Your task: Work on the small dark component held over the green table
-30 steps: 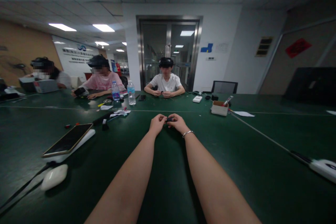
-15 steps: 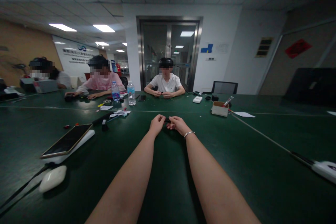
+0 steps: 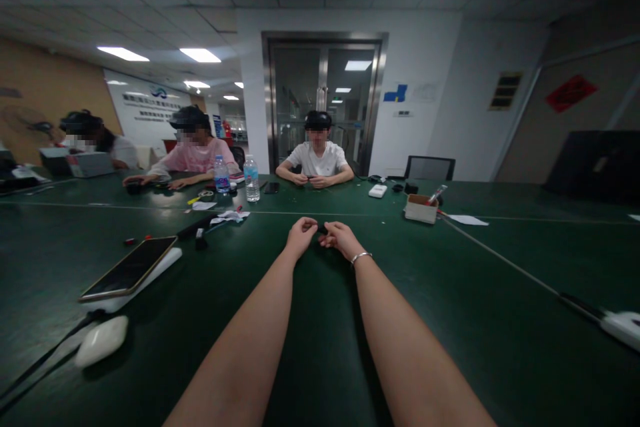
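Note:
Both my arms stretch forward over the dark green table (image 3: pixel 320 320). My left hand (image 3: pixel 301 237) is closed in a pinch at the left end of a small black object (image 3: pixel 321 228). From the other side my right hand (image 3: pixel 340 240), with a silver bangle (image 3: pixel 361 257) at the wrist, pinches the same object. Most of it is hidden by my fingers, so its kind does not show. The two hands are close together, just above or on the tabletop.
To the left lie a phone (image 3: pixel 131 268) on a white block, a white case (image 3: pixel 103 341) and crumpled paper (image 3: pixel 230 216). Two water bottles (image 3: pixel 251 179) stand farther back. A small box (image 3: pixel 421 209) holds items at right. Several people sit across, one person (image 3: pixel 320 159) directly opposite.
My hands stay nearly in place, with the fingers shifting slightly around the small black object. The whole view has moved very slightly.

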The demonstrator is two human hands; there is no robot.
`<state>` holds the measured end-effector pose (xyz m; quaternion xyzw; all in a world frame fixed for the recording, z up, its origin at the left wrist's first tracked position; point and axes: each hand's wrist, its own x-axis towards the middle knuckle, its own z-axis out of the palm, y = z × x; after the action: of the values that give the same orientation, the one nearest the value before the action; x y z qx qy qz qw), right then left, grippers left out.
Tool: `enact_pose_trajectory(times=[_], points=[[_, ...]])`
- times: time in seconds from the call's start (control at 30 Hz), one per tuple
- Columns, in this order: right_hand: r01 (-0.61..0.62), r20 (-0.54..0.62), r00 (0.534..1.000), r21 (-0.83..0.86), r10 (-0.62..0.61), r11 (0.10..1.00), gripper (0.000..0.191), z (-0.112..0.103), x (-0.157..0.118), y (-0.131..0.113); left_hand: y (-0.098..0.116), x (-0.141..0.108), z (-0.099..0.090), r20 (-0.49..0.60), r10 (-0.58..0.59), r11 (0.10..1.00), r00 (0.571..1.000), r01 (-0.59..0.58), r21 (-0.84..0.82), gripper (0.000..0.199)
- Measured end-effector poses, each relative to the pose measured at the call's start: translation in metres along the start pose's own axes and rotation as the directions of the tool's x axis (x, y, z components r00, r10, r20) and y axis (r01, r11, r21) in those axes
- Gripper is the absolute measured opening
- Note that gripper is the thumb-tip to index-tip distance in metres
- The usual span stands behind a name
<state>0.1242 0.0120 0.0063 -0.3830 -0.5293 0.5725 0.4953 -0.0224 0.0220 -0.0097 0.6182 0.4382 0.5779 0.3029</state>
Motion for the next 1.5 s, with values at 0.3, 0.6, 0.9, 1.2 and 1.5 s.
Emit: enact_pose_trajectory(times=[0.3,0.6,0.9,1.2,1.5], points=[[0.008,-0.02,1.0,0.02,-0.007,1.0,0.016,0.003,-0.001,0.001,0.0,-0.001,0.002,0.008,-0.081,0.996,0.997,0.081,-0.036,0.021],[0.142,-0.376,0.896,-0.265,-0.238,0.954,0.034,-0.027,0.003,0.005,0.002,-0.001,-0.001,0.015,-0.124,0.982,0.992,0.125,-0.143,0.021],[0.12,-0.206,0.963,-0.248,-0.174,0.961,0.011,-0.012,0.006,0.004,0.003,-0.002,0.0,0.041,-0.1,0.985,0.994,0.105,-0.134,0.02],[0.149,-0.046,0.985,-0.247,-0.166,0.957,0.018,-0.016,0.005,0.006,0.002,-0.003,0.0,0.067,-0.035,0.995,0.997,0.041,-0.086,0.021],[0.101,-0.05,0.993,-0.059,-0.104,0.993,0.017,-0.014,-0.001,0.001,0.001,-0.004,0.0,0.067,-0.102,0.995,0.993,0.103,-0.008,0.018]])
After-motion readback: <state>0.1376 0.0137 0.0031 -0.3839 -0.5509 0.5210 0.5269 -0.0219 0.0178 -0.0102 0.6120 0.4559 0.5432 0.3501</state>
